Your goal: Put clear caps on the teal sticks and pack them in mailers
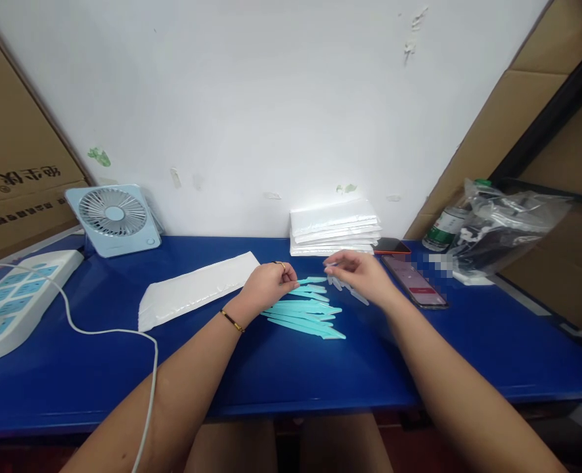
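Observation:
Several slim turquoise tools (303, 316) with pointed ends lie fanned out on the blue table. My left hand (270, 284) is closed at their upper left, pinching the end of one turquoise tool (313, 280). Small translucent pieces (355, 293) rest to the right of the tools. Over them is my right hand (357, 270), its thumb and fingers pressed together at a small clear piece. A white padded envelope (197, 291) lies flat to the left of my left hand.
A stack of white envelopes (335, 226) stands by the wall. To the right are a phone (414, 281), a bottle (446, 228) and a clear plastic bag (502, 230). At left are a small fan (115, 220), a power strip (25, 295) and a white cable (111, 330).

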Tool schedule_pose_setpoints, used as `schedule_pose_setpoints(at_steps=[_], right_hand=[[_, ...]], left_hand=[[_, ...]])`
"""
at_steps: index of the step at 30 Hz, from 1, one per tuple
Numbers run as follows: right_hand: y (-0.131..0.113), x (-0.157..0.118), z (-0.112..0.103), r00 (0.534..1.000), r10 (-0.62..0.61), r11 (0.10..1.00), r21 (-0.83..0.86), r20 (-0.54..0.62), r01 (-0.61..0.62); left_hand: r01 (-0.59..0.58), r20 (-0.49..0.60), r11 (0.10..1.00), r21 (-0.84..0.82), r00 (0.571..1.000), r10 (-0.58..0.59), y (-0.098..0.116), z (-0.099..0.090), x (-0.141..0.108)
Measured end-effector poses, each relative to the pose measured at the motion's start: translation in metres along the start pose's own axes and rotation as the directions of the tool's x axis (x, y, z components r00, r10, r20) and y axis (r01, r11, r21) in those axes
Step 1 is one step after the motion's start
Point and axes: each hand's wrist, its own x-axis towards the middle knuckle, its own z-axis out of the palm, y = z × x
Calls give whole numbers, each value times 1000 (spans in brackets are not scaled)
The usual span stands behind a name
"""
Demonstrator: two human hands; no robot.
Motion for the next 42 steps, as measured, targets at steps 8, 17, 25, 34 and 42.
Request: schedule_pose_setpoints(at_steps=[8,17,25,34,42], right_hand=[[8,-7,-56,904,342,782,-612,258,-121],[11,-5,-33,897,297,772,-636,328,-23],[-1,-9,-36,944,85,994,-98,319,-57],[-12,-11,-33,914,49,998,17,403,-61],[-11,-12,-26,926,26,1000,-15,377,-22]], left_hand=[[-254,318,961,113,925,207,15,-11,-14],[-186,389,979,79,910,141,17,-4,-15],[-116,208,993,10,972,112,16,-11,-12],[-41,148,999,6,988,40,12,-16,-10],[-22,159,1000,21,987,18,9,-17,-9]])
